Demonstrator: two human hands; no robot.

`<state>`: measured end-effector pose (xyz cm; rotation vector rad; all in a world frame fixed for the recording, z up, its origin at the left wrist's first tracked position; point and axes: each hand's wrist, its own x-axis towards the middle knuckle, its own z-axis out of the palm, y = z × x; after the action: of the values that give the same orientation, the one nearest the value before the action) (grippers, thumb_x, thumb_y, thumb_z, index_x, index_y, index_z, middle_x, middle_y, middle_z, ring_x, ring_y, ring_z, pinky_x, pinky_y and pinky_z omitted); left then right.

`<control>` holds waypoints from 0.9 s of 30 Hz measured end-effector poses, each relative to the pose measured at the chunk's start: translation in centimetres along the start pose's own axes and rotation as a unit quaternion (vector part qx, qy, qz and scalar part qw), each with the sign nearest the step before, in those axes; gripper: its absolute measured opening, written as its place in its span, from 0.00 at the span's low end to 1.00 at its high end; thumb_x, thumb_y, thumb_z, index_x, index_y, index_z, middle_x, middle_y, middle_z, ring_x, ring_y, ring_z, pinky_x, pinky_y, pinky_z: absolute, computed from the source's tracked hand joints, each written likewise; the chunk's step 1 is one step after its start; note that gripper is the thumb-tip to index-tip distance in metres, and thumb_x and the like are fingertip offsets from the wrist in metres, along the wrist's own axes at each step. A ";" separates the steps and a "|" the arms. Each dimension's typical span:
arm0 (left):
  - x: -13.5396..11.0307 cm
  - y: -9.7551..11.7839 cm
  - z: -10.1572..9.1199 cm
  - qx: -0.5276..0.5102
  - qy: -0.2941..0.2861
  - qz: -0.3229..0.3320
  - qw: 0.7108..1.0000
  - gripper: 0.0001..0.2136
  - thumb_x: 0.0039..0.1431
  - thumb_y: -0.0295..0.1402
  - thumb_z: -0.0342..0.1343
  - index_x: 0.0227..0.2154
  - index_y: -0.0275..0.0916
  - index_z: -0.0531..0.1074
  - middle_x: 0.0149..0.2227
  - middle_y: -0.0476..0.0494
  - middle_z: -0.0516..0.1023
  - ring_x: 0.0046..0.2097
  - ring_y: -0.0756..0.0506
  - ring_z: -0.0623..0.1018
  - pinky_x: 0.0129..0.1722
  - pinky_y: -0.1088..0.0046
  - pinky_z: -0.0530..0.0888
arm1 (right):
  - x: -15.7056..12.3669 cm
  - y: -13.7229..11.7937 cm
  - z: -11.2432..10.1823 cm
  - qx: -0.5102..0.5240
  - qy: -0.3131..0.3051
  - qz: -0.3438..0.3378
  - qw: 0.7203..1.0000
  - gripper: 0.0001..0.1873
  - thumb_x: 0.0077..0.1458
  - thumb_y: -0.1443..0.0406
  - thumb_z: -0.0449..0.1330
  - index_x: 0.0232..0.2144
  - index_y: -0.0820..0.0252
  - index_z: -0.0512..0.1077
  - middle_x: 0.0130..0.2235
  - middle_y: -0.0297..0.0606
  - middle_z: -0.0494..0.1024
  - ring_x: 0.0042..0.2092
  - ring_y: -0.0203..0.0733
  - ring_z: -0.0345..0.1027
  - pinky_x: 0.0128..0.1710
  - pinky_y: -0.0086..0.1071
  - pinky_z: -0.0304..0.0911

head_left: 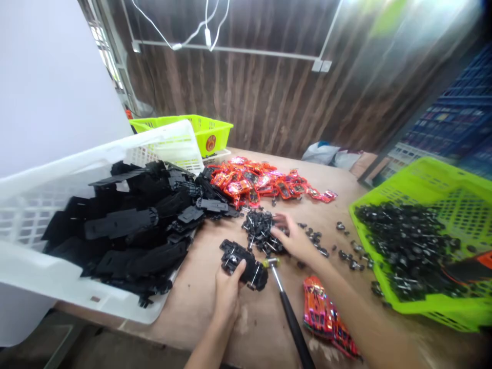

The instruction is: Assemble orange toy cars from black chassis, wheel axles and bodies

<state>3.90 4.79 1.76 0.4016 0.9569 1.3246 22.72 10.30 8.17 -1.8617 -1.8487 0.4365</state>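
My left hand (227,288) grips a black plastic toy car chassis (243,262) on the wooden table, fingers wrapped round its near end. My right hand (292,238) reaches forward into a small pile of black wheel-and-axle parts (260,229), fingers curled over it; whether it holds one I cannot tell. A small hammer (286,307) with a black handle lies between my two forearms, its head next to the chassis. A red toy car body (325,316) lies beside my right forearm.
A tipped white basket (46,277) on the left spills several black chassis (142,225). A pile of red car bodies (261,184) lies farther back. A green basket (442,302) of black wheels sits right; another green basket (203,130) stands behind.
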 end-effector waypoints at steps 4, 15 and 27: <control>0.8 0.2 -1.3 -0.010 -0.002 -0.005 1.000 0.23 0.38 0.34 0.70 0.39 0.35 0.72 0.41 0.38 0.80 0.41 0.40 0.80 0.39 0.67 0.78 | 11.2 2.3 -2.9 -0.099 0.014 0.058 0.993 0.16 0.61 0.64 0.53 0.51 0.63 0.65 0.51 0.44 0.71 0.51 0.43 0.66 0.51 0.42 0.63; 1.9 0.4 -2.8 0.009 0.050 0.015 0.999 0.22 0.30 0.36 0.72 0.31 0.36 0.72 0.29 0.42 0.80 0.32 0.39 0.81 0.32 0.66 0.78 | 16.6 4.4 -4.6 -0.143 0.099 0.113 0.978 0.15 0.60 0.61 0.56 0.46 0.65 0.68 0.47 0.44 0.72 0.46 0.44 0.68 0.46 0.43 0.65; -0.2 5.6 -5.3 0.129 0.038 0.073 0.988 0.22 0.36 0.31 0.69 0.37 0.36 0.70 0.35 0.47 0.78 0.37 0.46 0.78 0.38 0.70 0.75 | -2.0 -2.9 -2.3 0.084 -0.472 -0.169 0.861 0.17 0.39 0.75 0.58 0.33 0.56 0.78 0.34 0.33 0.80 0.37 0.41 0.72 0.40 0.33 0.65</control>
<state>-3.76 4.62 2.91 0.6323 1.1866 1.3585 21.45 8.01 11.45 -1.2038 -2.5449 1.5193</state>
